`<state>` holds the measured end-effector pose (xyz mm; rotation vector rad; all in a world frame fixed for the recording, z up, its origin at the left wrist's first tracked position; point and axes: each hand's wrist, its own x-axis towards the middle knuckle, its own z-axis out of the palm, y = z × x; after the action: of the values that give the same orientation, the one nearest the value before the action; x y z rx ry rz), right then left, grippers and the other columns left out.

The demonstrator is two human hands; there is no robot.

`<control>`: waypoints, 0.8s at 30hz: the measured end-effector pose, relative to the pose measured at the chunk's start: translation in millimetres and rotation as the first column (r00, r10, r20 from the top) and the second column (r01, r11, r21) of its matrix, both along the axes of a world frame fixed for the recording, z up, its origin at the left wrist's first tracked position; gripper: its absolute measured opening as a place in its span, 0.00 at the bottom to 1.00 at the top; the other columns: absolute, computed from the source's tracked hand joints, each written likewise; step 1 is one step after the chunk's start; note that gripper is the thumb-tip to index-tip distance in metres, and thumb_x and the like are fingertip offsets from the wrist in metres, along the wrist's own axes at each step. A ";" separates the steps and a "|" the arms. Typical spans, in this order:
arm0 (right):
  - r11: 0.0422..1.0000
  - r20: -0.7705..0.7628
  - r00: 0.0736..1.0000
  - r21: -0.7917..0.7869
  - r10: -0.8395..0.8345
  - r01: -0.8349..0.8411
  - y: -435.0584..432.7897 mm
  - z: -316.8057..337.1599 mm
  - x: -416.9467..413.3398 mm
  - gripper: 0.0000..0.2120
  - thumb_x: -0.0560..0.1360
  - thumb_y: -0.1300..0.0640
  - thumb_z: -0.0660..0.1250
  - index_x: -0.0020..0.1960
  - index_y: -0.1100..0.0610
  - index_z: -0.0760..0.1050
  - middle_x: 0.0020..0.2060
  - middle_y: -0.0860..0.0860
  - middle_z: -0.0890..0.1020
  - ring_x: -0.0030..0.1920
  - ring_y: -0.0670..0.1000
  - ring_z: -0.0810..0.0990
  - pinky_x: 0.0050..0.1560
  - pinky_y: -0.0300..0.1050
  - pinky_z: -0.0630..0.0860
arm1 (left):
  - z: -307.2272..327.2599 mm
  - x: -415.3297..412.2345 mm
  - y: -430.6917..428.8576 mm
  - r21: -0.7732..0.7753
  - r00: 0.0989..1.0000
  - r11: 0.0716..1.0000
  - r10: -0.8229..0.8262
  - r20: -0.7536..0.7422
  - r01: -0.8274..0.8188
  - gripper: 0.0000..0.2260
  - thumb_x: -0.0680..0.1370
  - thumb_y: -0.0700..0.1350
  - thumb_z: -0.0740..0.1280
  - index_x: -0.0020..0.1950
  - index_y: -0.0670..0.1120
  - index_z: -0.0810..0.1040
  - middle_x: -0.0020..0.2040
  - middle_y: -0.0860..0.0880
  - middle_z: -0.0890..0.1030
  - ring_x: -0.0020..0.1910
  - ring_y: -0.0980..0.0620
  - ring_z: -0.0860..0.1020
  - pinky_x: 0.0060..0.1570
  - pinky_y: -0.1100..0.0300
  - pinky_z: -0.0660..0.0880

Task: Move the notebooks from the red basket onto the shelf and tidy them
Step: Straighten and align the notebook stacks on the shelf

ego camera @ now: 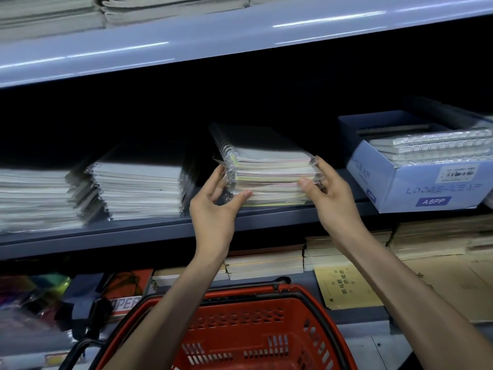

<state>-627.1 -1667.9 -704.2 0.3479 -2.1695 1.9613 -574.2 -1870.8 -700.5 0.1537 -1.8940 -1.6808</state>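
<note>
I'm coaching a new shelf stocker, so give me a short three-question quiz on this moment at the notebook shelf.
1. True or false: the left hand hangs idle over the red basket.
2. Where is the stack of spiral notebooks? A) on the middle shelf; B) in the basket; C) in the blue box.
3. Fill in: the right hand holds the stack's ____ end.
Key: 1 false, it holds the stack's left end; 2 A; 3 right.
</note>
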 end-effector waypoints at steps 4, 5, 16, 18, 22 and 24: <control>0.999 0.014 0.999 0.025 0.030 -0.031 4.0 0.9 1.2 0.33 0.79 0.45 0.69 0.81 0.45 0.61 0.75 0.47 0.73 0.75 0.49 0.71 0.75 0.59 0.68 | -2.4 2.7 4.1 0.020 1.000 1.000 0.002 -0.023 -0.002 0.35 0.71 0.41 0.81 0.76 0.53 0.74 0.62 0.65 0.80 0.65 0.72 0.75 0.70 0.66 0.71; 0.999 0.018 0.999 0.027 0.040 -0.041 4.7 1.5 1.7 0.32 0.81 0.48 0.68 0.82 0.46 0.60 0.75 0.47 0.72 0.75 0.49 0.71 0.77 0.58 0.67 | -3.7 2.7 2.7 0.016 1.000 1.000 -0.002 -0.024 0.002 0.35 0.71 0.42 0.81 0.77 0.53 0.74 0.64 0.63 0.81 0.66 0.70 0.76 0.70 0.65 0.72; 0.994 0.076 0.994 0.069 0.077 -0.082 17.9 5.7 -3.6 0.35 0.82 0.61 0.66 0.84 0.53 0.53 0.75 0.52 0.73 0.71 0.48 0.75 0.64 0.31 0.73 | 6.3 -7.8 -21.1 -0.129 0.980 0.975 -0.168 0.104 0.181 0.34 0.72 0.45 0.81 0.76 0.48 0.74 0.64 0.57 0.84 0.65 0.62 0.80 0.70 0.59 0.74; 0.994 0.066 0.994 0.069 0.084 -0.089 18.2 4.7 -3.7 0.34 0.82 0.60 0.67 0.83 0.52 0.55 0.73 0.51 0.75 0.70 0.47 0.76 0.72 0.42 0.72 | 7.8 -9.1 -23.0 -0.127 0.981 0.976 -0.164 0.107 0.177 0.31 0.72 0.43 0.81 0.73 0.51 0.76 0.59 0.59 0.85 0.62 0.65 0.81 0.66 0.63 0.76; 0.993 0.018 0.998 0.097 0.066 -0.067 14.3 4.4 2.1 0.27 0.83 0.61 0.65 0.80 0.49 0.64 0.66 0.45 0.81 0.64 0.40 0.80 0.70 0.41 0.74 | 6.6 -10.2 -22.5 -0.140 0.985 0.978 -0.139 0.101 0.152 0.30 0.72 0.45 0.81 0.73 0.47 0.78 0.61 0.54 0.86 0.64 0.58 0.82 0.69 0.54 0.76; 0.994 0.010 0.999 0.097 0.047 -0.048 12.3 3.4 2.9 0.26 0.84 0.61 0.64 0.80 0.50 0.64 0.66 0.45 0.81 0.65 0.41 0.79 0.72 0.47 0.73 | 4.8 -7.8 -19.1 -0.156 0.988 0.977 -0.134 0.079 0.145 0.26 0.74 0.43 0.80 0.71 0.46 0.79 0.60 0.54 0.86 0.64 0.57 0.82 0.70 0.53 0.76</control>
<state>-624.2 -1655.6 -700.8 0.4117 -2.2870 1.8886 -582.1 -1889.9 -695.7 0.0131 -2.1257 -1.6212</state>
